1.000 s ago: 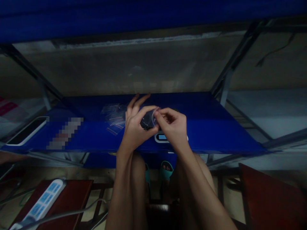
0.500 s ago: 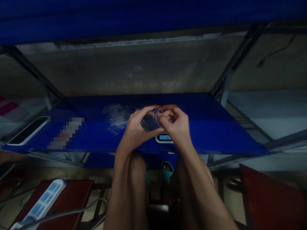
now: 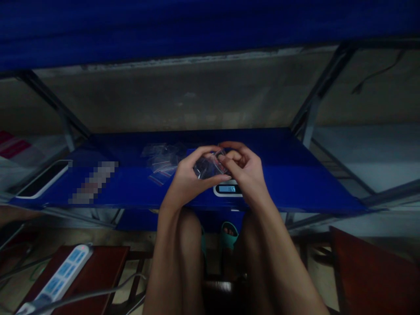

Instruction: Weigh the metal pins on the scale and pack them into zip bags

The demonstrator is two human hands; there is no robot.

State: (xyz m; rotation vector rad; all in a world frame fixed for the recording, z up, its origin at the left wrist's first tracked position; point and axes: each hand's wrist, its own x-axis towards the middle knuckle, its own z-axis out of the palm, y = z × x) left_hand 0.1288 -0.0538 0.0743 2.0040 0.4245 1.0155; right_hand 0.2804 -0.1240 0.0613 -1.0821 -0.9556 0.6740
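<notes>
A small clear plastic bag (image 3: 219,162) is stretched between my two hands above the blue tabletop. My left hand (image 3: 185,177) curves round its left side, thumb and fingertips closed at the bag's edge. My right hand (image 3: 246,164) pinches the bag's right side with thumb and curled fingers. Just below the hands lies a small digital scale (image 3: 227,189), its display reading about 165, partly covered by my right hand. Dark, shiny material (image 3: 201,167) shows between my left thumb and fingers; what it is, I cannot make out. Left of my hands is a loose pile of clear zip bags (image 3: 162,159).
On the blue table (image 3: 295,179), a white-edged phone (image 3: 44,179) lies at the left, beside a blurred-out patch. Overhead runs a blue shelf (image 3: 210,26) on metal posts. A power strip (image 3: 62,275) rests on a brown stool at lower left.
My right hand has shifted slightly right, and the bag's mouth looks narrower and more folded. More of the scale's display shows. The camera view has moved a little.
</notes>
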